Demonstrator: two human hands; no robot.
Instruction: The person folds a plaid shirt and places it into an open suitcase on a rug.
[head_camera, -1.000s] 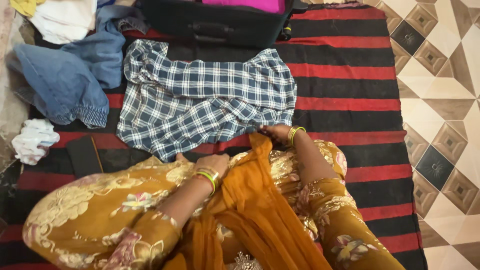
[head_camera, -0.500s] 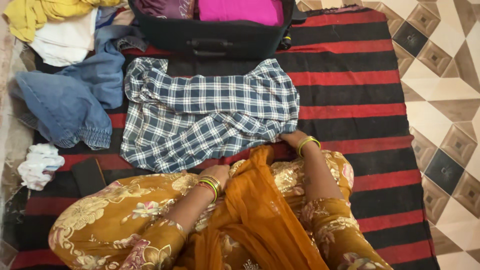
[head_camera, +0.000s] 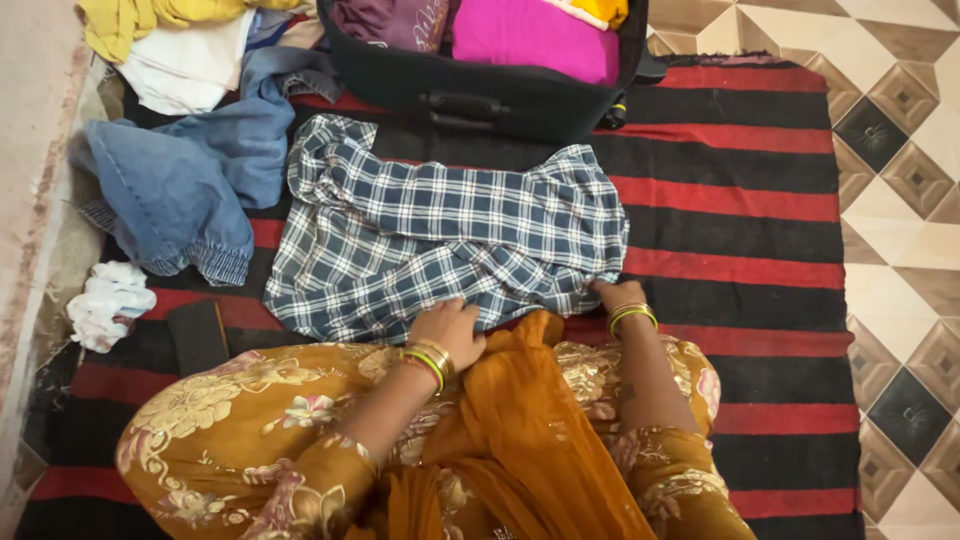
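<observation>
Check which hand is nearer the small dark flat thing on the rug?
Left. The left hand rests on the plaid shirt's near hem, right of the dark flat thing; the right hand is farther right.

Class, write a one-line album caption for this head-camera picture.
Both hands, left hand and right hand, rest on the near hem of a checked shirt spread before an open suitcase.

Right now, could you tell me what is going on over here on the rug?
A person sitting on the red and black striped rug has both hands on the near edge of a blue and white checked shirt spread out flat. The left hand rests on its lower hem, and the right hand touches its lower right corner. An open dark suitcase with folded clothes lies just beyond the shirt, and blue jeans lie crumpled to the left.
</observation>
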